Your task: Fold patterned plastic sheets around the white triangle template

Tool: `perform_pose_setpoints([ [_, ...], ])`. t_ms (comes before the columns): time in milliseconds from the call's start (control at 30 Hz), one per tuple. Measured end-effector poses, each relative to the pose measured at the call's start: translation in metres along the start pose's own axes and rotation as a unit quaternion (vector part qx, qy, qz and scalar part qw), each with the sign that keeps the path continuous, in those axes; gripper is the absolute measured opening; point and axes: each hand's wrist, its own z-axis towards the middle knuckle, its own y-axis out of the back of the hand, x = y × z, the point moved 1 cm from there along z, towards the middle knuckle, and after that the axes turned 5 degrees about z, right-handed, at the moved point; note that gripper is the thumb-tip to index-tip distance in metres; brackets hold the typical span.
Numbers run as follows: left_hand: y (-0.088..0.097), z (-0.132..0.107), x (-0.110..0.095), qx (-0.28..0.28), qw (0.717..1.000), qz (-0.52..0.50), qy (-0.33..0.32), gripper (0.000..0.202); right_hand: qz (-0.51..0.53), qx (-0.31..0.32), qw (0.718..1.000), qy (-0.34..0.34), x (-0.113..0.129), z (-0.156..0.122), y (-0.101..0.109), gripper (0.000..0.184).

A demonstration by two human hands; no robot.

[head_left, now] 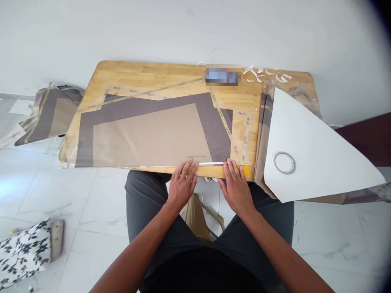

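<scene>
Head view: left hand [182,185] and right hand [236,189] flat along the near edge of a kraft paper sheet [146,136], fingers spread and pressing down, pinching nothing, a thin white strip [210,163] between them. Beneath the sheet, grey speckled paper [214,126] on a wooden tabletop [146,73]. Masking tape [246,138] with tiny script, white lettering [267,74] and a pixelated label [222,76], none legible. At right, a pointed white card [314,150] with a ring.

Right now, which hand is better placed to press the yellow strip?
Probably the right hand: its fingers rest right beside the yellow strip, while the left hand sits farther off, past the white strip.
</scene>
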Motion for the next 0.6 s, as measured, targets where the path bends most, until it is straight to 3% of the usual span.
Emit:
perform_pose_setpoints([
  [133,-0.004,0.0,0.002,-0.008,1.0,-0.017,-0.001,0.063,0.024,0.0,1.0,0.005,-0.003,0.0,0.001,0.071],
  [333,-0.009,0.0,0.004,-0.03,0.998,-0.058,0.011,0.055,0.118,-0.08,0.988,-0.057,0.009,0.014,0.027,0.051],
  [433,-0.009,-0.001,0.003,-0.036,0.997,-0.062,0.016,0.044,0.169,-0.051,0.983,-0.056,0.029,0.035,0.031,0.042],
  [600,-0.008,-0.002,0.003,-0.052,0.995,-0.083,0.009,0.038,0.203,0.033,0.979,-0.012,0.056,0.074,0.018,0.024],
])
